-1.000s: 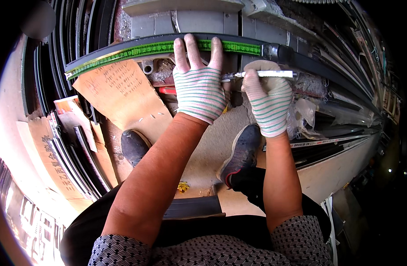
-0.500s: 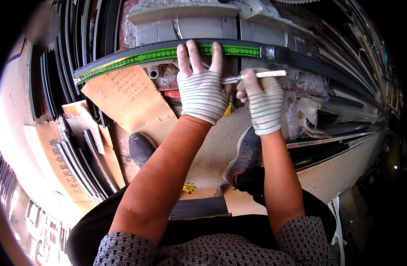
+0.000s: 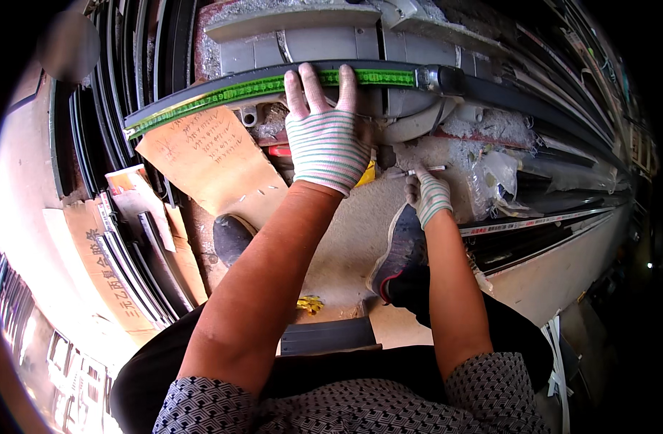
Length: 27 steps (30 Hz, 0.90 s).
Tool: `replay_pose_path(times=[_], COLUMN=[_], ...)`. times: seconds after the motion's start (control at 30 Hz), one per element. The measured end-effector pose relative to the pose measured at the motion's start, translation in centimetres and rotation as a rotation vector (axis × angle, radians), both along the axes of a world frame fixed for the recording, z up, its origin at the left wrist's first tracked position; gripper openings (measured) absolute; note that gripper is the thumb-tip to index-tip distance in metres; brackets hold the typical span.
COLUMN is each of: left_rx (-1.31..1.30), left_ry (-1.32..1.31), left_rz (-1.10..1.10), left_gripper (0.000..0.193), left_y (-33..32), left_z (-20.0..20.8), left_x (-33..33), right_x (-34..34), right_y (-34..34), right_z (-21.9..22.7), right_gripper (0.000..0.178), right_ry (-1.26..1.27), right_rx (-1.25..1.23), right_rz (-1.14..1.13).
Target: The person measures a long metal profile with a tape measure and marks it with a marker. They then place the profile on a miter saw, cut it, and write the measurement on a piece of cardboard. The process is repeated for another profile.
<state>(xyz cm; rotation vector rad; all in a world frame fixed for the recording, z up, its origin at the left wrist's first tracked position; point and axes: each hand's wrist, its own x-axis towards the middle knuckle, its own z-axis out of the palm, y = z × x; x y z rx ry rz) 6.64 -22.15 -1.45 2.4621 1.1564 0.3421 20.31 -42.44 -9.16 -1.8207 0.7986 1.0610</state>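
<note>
A long dark metal profile (image 3: 201, 85) lies crosswise at the far side, with a green tape measure (image 3: 237, 92) stretched along it. The tape's dark case (image 3: 438, 79) rests toward the right end. My left hand (image 3: 328, 145), in a white glove with green stripes, lies over the tape with fingers spread and stretched, their tips on tape and profile. Nothing is gripped in it. Lower and to the right, above my shoe, my right hand (image 3: 431, 197), gloved alike, is closed on a slim white marker (image 3: 431, 169). The marker points left, apart from the profile.
A cardboard sheet (image 3: 208, 155) with handwriting lies left of my left hand. Dark strips (image 3: 129, 43) stand in bundles at the left; more profiles (image 3: 563, 116) and crumpled clear plastic (image 3: 494, 177) lie right. A grey machine bed (image 3: 331, 45) with metal shavings is behind. My shoes (image 3: 234, 239) flank the floor.
My right hand has drawn back toward me with the marker, away from the profile and tape. My left hand stays spread over the tape.
</note>
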Motion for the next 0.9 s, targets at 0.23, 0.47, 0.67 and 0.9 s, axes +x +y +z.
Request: replay_pose_path(times=[0.23,0.47,0.67,0.9], left_rx=[0.027,0.019,0.043,0.193], left_ry=[0.033,0.066,0.062,-0.262], left_rz=[0.003,-0.003,-0.021,0.056], left_gripper=[0.08,0.081,0.074,0.03], left_y=[0.2,0.3,1.0,4.6], left_z=[0.3,0.9,2.3,6.5], left_x=[-0.1,-0.3,-1.0,-3.5], right_x=[2.6,4.1,7.4,6.5], right_y=[3.5,12.6,14.1,12.0], right_z=[4.5,13.5,14.7,16.0], right_gripper=[0.058,0.07,0.051,0.042], right_ry=[-1.099,-1.407,-1.269,-1.29], right_rx=[-0.075,-0.155,-0.159,0.021], right_rz=[0.407,1.405,1.764,1.896])
